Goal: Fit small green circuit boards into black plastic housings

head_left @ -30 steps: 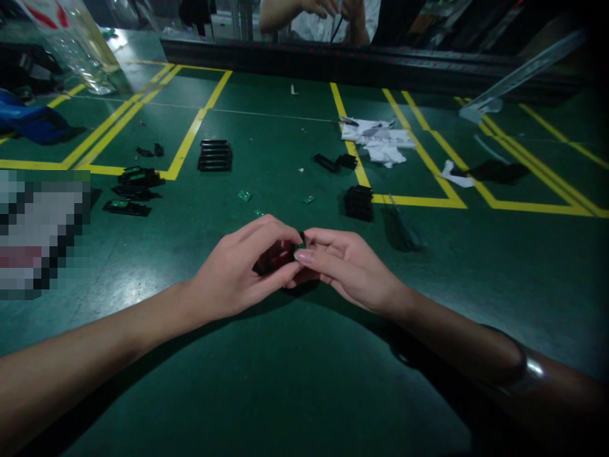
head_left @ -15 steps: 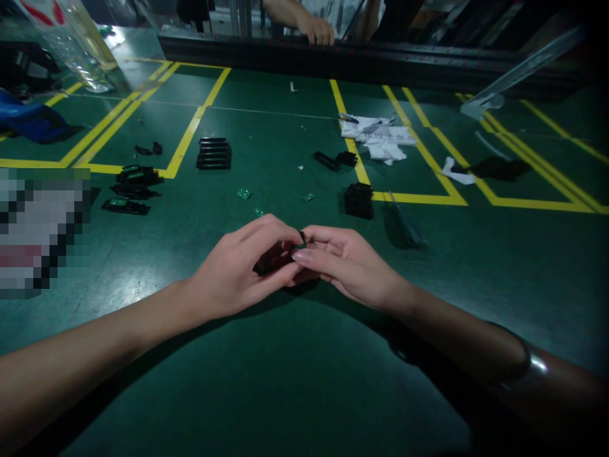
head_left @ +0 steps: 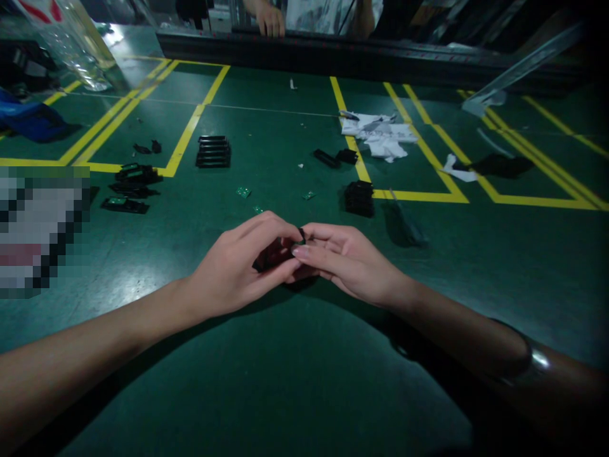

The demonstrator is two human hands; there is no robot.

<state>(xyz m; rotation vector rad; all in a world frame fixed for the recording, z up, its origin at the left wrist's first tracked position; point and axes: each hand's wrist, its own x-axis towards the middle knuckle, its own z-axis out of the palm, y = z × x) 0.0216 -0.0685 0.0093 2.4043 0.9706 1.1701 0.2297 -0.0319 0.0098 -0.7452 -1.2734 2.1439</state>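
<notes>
My left hand [head_left: 238, 270] and my right hand [head_left: 345, 260] meet over the middle of the green table [head_left: 295, 381]. Both are closed around a small black plastic part [head_left: 272, 256], mostly hidden by the fingers. A bit of green shows at the part's top, between my fingertips. Small green chips [head_left: 244, 192] lie loose on the table just beyond my hands. A stack of black parts [head_left: 358, 198] stands to the right of them, and another stack [head_left: 214, 152] sits farther back on the left.
More black parts [head_left: 130, 187] lie at the left near a pixelated patch. White papers [head_left: 380, 136] and a dark object [head_left: 499, 166] lie at the back right. Yellow lines mark the table. A blue thing [head_left: 33, 120] sits far left. Another person's hand [head_left: 270, 19] rests beyond a black rail.
My hands have stayed together on the part, shifting very slightly. The other person's hand at the back has moved left along the rail.
</notes>
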